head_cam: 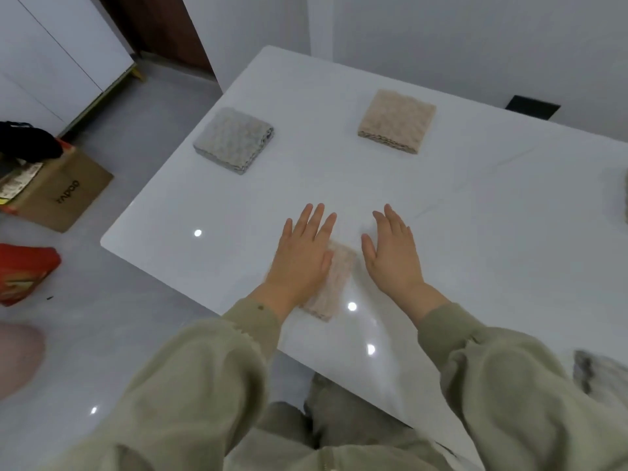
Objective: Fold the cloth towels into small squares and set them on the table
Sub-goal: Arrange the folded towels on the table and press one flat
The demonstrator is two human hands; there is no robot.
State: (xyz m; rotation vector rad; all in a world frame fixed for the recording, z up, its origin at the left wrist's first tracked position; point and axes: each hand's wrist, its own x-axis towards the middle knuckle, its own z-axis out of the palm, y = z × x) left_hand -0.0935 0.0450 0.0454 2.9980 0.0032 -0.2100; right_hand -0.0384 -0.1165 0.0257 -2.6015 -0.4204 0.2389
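Observation:
On the white table (475, 205) a folded pink-beige towel (334, 283) lies near the front edge. My left hand (302, 253) lies flat on its left part, fingers straight and spread. To the towel's right, my right hand (390, 253) is flat with straight fingers over the tabletop; whether it touches the towel is unclear. A folded grey towel (234, 141) sits at the far left of the table. A folded beige towel (397, 120) sits at the far middle.
Another cloth (625, 195) shows at the right edge of view, and a grey one (601, 372) at the lower right. On the floor to the left stand a cardboard box (57, 192) and a red bag (23, 273). A white cabinet (51, 62) stands at the back left.

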